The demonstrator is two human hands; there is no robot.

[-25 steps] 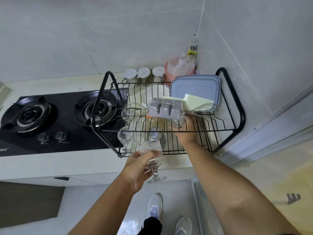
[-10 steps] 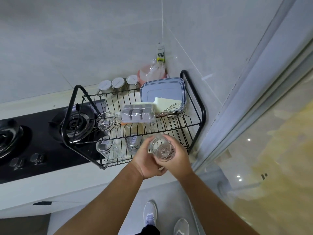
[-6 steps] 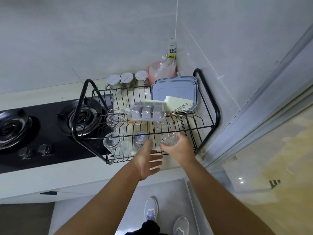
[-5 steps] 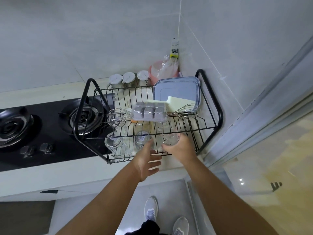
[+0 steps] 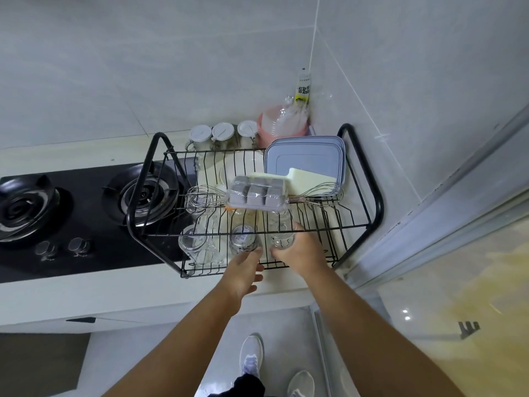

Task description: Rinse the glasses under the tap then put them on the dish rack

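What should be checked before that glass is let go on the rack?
1. Glass is inside the lower tier of the dish rack: ok.
2. Right hand grips the glass: ok.
3. Glass is seated on the rack wires: cannot tell.
4. A gap shows to the neighbouring glass: ok.
5. Left hand is open and holds nothing: ok.
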